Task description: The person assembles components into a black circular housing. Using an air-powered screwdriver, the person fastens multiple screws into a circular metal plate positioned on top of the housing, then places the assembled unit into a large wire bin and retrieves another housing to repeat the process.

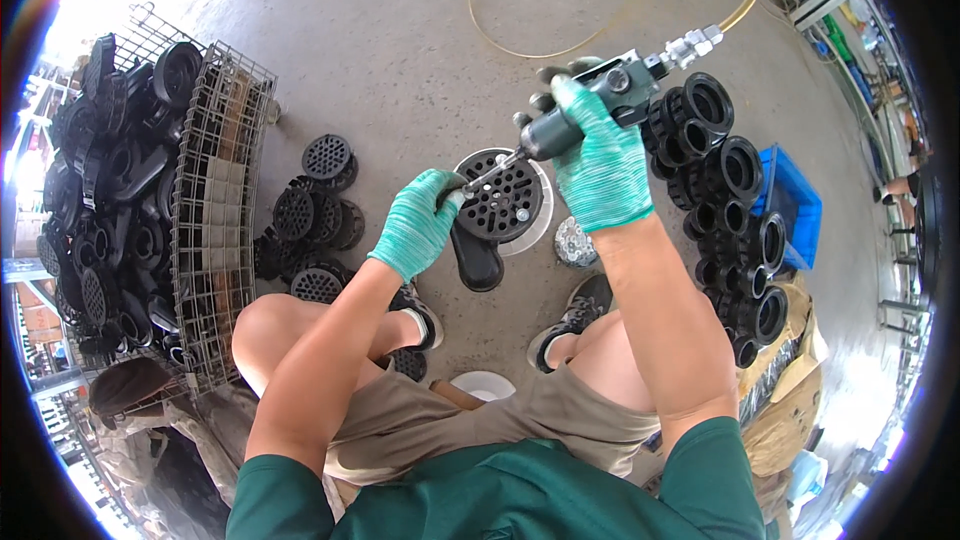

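My right hand (605, 165), in a green-and-white knit glove, is wrapped round a dark pneumatic screwdriver (553, 132). The tool's thin shaft slants down to the left, its tip close to my left fingers. My left hand (415, 225), gloved alike, has thumb and fingers pinched at the shaft's tip; whatever they hold is hidden. Under the shaft, a round black perforated grate (512, 202) sits on a black part with a rounded arm (478, 262). Both rest on a pale round stand (542, 225). A shiny fastener shows on the grate. A round container of small metal pieces (575, 243) stands right of the stand.
A wire cage (215, 180) heaped with black parts (110, 180) stands left. Loose black grates (327, 156) lie beside it. Stacked black rings (740, 168) and a blue crate (803, 210) are at right. The yellowish air hose (748, 0) trails across the floor.
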Demonstrator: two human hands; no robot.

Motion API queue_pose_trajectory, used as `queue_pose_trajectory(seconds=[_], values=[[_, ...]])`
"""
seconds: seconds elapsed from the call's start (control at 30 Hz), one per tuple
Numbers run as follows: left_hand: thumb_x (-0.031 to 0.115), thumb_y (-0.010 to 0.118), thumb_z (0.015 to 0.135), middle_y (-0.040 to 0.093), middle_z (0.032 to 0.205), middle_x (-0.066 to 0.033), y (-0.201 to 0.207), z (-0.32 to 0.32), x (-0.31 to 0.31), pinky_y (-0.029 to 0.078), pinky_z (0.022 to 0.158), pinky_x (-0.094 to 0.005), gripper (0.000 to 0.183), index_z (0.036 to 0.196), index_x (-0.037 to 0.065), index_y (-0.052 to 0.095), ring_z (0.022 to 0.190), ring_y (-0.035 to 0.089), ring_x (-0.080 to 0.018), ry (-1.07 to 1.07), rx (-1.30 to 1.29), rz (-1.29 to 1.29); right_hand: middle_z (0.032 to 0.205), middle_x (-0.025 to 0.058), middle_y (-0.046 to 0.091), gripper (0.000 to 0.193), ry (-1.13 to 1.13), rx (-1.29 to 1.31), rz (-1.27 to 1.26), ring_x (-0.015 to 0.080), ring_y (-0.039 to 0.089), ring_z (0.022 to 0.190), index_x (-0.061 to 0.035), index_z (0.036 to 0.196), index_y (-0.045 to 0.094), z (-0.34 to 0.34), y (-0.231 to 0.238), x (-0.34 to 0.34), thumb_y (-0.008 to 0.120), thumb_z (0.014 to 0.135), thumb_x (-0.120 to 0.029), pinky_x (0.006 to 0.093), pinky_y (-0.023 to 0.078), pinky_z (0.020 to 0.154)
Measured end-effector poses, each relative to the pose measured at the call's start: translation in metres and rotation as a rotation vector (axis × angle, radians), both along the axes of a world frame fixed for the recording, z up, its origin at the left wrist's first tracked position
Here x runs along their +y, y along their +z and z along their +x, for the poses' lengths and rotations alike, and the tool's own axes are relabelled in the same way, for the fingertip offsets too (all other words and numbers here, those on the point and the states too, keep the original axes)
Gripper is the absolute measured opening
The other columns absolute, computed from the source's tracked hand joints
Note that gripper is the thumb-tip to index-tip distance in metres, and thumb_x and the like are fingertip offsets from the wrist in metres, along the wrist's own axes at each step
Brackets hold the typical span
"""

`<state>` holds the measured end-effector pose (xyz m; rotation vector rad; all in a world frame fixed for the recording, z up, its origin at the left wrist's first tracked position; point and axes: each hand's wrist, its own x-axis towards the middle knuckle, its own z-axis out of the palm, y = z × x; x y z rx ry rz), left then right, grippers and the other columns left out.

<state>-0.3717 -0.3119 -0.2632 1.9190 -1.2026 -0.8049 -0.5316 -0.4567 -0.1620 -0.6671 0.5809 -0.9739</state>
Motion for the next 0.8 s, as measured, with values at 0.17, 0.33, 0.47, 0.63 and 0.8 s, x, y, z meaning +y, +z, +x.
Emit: queue_pose_trajectory(seconds=[0.17, 0.33, 0.47, 0.63, 0.8], values=[[0.004, 0.07, 0.091, 0.063, 0.097, -0.0115, -0.02, 0.004, 0.001, 0.051, 0.082, -0.0378, 0.02, 0.111, 0.003, 0.07, 0.09, 0.06, -0.0269, -0.103, -0.306, -0.036, 0.107, 0.0124, 0.063, 0.031, 0.046, 0.058, -0.066, 0.0245, 0.067, 0.087, -0.008, 0.115, 0.054, 0.003, -0.028, 0.01, 0.065, 0.088, 0.002, 0.0392, 0.06, 0.081], [0.003, 0.071, 0.087, 0.062, 0.1, -0.0155, -0.027, 0.0, 0.0, 0.051, 0.085, -0.0419, 0.018, 0.105, 0.002, 0.071, 0.096, 0.061, -0.0344, -0.136, -0.414, 0.006, 0.107, 0.0111, 0.065, 0.029, 0.079, 0.129, -0.138, 0.0231, 0.068, 0.088, -0.0068, 0.114, 0.055, 0.003, -0.044, 0.017, 0.064, 0.088, 0.003, 0.038, 0.06, 0.08], [-0.001, 0.068, 0.088, 0.06, 0.103, -0.0164, -0.041, 0.001, 0.003, 0.052, 0.086, -0.0409, 0.02, 0.108, 0.001, 0.068, 0.097, 0.061, -0.035, -0.087, -0.306, 0.006, 0.108, 0.0105, 0.066, 0.03, 0.045, 0.148, -0.178, 0.022, 0.068, 0.09, -0.0068, 0.115, 0.056, 0.008, -0.049, 0.025, 0.064, 0.088, 0.004, 0.0373, 0.059, 0.082], [-0.006, 0.064, 0.089, 0.058, 0.106, -0.0164, -0.057, -0.004, 0.004, 0.052, 0.086, -0.0396, 0.022, 0.11, 0.001, 0.064, 0.095, 0.062, -0.0355, -0.001, -0.132, -0.087, 0.11, 0.0111, 0.067, 0.034, 0.077, 0.181, -0.316, 0.0203, 0.068, 0.095, -0.0064, 0.116, 0.056, 0.009, -0.043, 0.036, 0.065, 0.086, 0.006, 0.0364, 0.057, 0.089], [-0.005, 0.066, 0.083, 0.057, 0.112, -0.0172, -0.076, -0.002, 0.01, 0.051, 0.091, -0.0405, 0.042, 0.124, 0.003, 0.06, 0.101, 0.062, -0.0332, 0.141, 0.111, -0.09, 0.111, 0.01, 0.068, 0.036, 0.207, 0.203, -0.435, 0.0184, 0.067, 0.098, -0.0059, 0.116, 0.057, 0.019, -0.031, 0.05, 0.069, 0.084, 0.004, 0.035, 0.056, 0.091]])
